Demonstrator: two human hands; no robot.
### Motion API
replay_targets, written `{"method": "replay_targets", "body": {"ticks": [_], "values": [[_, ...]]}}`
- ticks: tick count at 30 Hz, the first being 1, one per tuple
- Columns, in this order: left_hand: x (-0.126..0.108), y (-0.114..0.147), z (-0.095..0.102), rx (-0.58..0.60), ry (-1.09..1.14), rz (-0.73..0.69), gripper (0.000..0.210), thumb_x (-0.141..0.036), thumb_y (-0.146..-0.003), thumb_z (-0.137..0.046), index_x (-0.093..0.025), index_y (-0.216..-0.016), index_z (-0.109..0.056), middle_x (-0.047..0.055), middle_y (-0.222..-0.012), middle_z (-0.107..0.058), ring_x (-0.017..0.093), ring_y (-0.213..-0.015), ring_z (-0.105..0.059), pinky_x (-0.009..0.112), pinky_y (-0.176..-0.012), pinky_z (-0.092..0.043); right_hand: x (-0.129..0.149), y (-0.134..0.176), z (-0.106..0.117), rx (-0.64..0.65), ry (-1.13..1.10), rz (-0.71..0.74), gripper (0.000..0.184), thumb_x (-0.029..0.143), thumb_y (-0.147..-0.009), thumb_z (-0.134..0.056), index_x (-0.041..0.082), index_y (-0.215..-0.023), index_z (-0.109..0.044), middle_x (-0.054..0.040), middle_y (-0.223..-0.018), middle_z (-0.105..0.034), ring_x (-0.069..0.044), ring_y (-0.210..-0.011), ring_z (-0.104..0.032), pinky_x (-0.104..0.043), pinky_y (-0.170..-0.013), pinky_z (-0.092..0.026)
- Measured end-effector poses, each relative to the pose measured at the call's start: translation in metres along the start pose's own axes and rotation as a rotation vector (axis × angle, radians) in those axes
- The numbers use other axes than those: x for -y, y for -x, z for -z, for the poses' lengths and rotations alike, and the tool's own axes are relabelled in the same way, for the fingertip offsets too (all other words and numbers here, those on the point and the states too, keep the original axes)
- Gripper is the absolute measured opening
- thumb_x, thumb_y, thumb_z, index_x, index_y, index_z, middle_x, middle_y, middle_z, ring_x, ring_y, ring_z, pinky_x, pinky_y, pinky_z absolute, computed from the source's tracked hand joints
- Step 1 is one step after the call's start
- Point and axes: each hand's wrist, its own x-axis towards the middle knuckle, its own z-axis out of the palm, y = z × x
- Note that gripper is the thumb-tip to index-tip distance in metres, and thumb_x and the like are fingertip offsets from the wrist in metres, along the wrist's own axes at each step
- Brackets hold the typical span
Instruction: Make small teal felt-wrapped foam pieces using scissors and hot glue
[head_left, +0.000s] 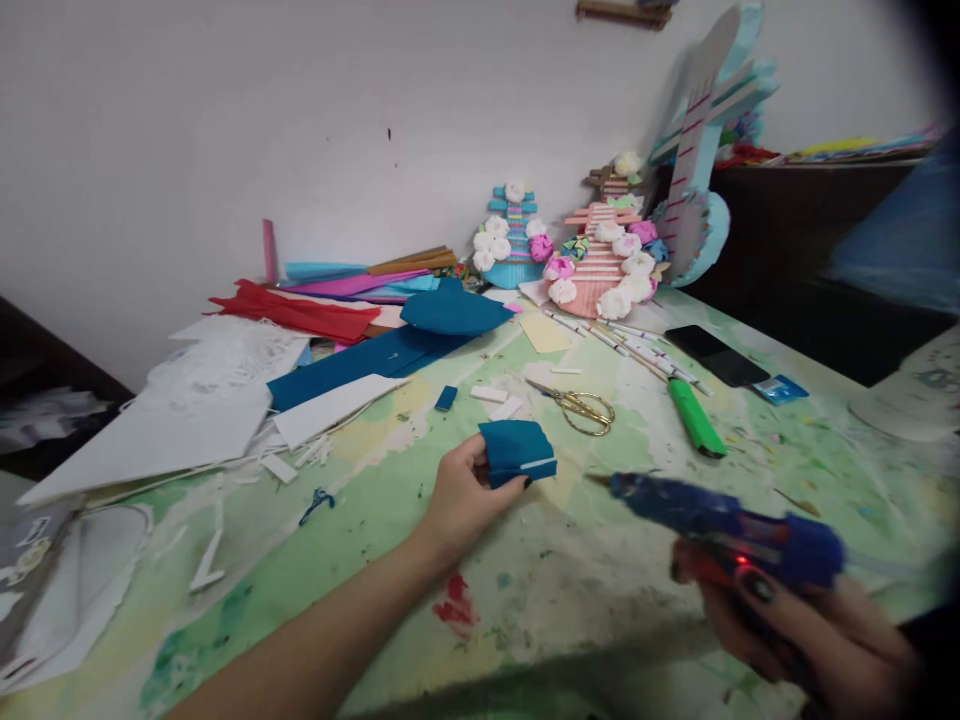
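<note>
The table [525, 590] was green and yellow, all spotted with old paint and dried glue, and it stood against a plain white wall [225, 130]. A dark cabinet [810, 240] stood at the far right. The left side of the table was piled with white sheets [165, 420], red paper [300, 315] and long blue sheets [367, 360]. At the back stood two paper flower towers [592, 265] and a tall pale blue shape [701, 170]. Scissors [581, 407], a green marker [695, 418], some pens [637, 350] and a phone [716, 354] lay past the middle. The near middle of the table was the barest part, with the near edge low in the picture. The left hand [465, 495] rested on the table there and pinched a small folded blue piece [517, 452] between thumb and fingers. The blue piece stuck out just past the fingertips, toward the scissors, with a thin white strip along its lower edge. The right hand [795, 625] was wrapped tight around a blue glue gun [720, 520]. The gun's tip pointed left at the blue piece, near it but not touching.
</note>
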Motion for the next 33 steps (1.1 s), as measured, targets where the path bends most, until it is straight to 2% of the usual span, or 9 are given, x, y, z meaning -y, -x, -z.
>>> {"method": "replay_targets", "body": {"ticks": [1,3,5,7,10,14,26,33], "values": [[-0.001,0.001,0.0,0.009,-0.004,-0.011,0.021,-0.02,-0.066,-0.071,-0.014,-0.083,-0.061,0.006,-0.081,-0.069,0.017,-0.075,-0.064,0.025,-0.066,-0.05,0.0,0.0,-0.011,0.034,-0.035,-0.015,0.039,0.061,-0.078,-0.053,0.026,-0.079,-0.069,-0.0022,-0.045,-0.044,-0.018,-0.04,-0.04,-0.034,-0.042,-0.032],[-0.002,0.002,0.0,0.019,-0.018,-0.035,0.021,-0.019,-0.068,-0.07,-0.014,-0.085,-0.061,0.006,-0.084,-0.069,0.018,-0.077,-0.065,0.025,-0.068,-0.051,0.001,-0.003,-0.027,0.111,-0.029,0.026,0.046,0.063,-0.079,-0.052,0.02,-0.069,-0.064,-0.0018,-0.047,-0.045,-0.015,-0.043,-0.041,-0.031,-0.044,-0.033],[-0.002,0.003,0.0,0.023,-0.038,-0.063,0.021,-0.019,-0.068,-0.069,-0.014,-0.087,-0.062,0.007,-0.086,-0.07,0.019,-0.079,-0.066,0.026,-0.07,-0.052,0.002,-0.008,-0.035,0.154,0.042,0.08,0.055,0.067,-0.08,-0.047,0.018,-0.056,-0.055,-0.0029,-0.048,-0.046,-0.014,-0.046,-0.042,-0.028,-0.045,-0.035],[-0.001,0.004,0.0,0.026,-0.071,-0.086,0.021,-0.02,-0.069,-0.069,-0.013,-0.089,-0.063,0.008,-0.087,-0.07,0.02,-0.08,-0.066,0.027,-0.072,-0.053,0.004,-0.012,-0.039,0.164,0.1,0.103,0.058,0.068,-0.081,-0.043,0.019,-0.052,-0.049,-0.0036,-0.05,-0.047,-0.014,-0.047,-0.043,-0.028,-0.046,-0.037],[0.002,0.004,0.001,0.027,-0.128,-0.11,0.022,-0.021,-0.071,-0.068,-0.013,-0.091,-0.063,0.008,-0.088,-0.07,0.02,-0.079,-0.066,0.028,-0.072,-0.053,0.003,-0.015,-0.04,0.168,0.131,0.105,0.057,0.067,-0.084,-0.041,0.019,-0.054,-0.049,-0.0032,-0.05,-0.047,-0.014,-0.049,-0.044,-0.028,-0.047,-0.038],[0.004,0.004,0.001,0.011,-0.188,-0.147,0.016,-0.024,-0.072,-0.068,-0.014,-0.084,-0.062,0.006,-0.081,-0.069,0.018,-0.074,-0.064,0.026,-0.069,-0.052,-0.004,-0.013,-0.041,0.184,0.141,0.08,0.056,0.064,-0.086,-0.04,0.019,-0.054,-0.047,-0.0028,-0.051,-0.047,-0.014,-0.05,-0.043,-0.027,-0.048,-0.036],[0.006,0.005,0.0,-0.002,-0.237,-0.2,0.014,-0.021,-0.072,-0.065,-0.012,-0.081,-0.063,0.006,-0.077,-0.067,0.017,-0.07,-0.063,0.026,-0.066,-0.052,-0.014,-0.016,-0.043,0.21,0.157,0.108,0.055,0.063,-0.088,-0.035,0.018,-0.058,-0.047,-0.0016,-0.052,-0.046,-0.013,-0.05,-0.042,-0.026,-0.048,-0.036],[0.004,0.005,0.001,0.0,-0.229,-0.202,0.012,-0.021,-0.072,-0.066,-0.012,-0.078,-0.062,0.005,-0.074,-0.065,0.016,-0.069,-0.061,0.025,-0.065,-0.051,-0.013,-0.016,-0.04,0.161,0.183,0.116,0.057,0.065,-0.087,-0.036,0.019,-0.054,-0.046,-0.0025,-0.049,-0.047,-0.013,-0.049,-0.043,-0.026,-0.047,-0.036]]}}
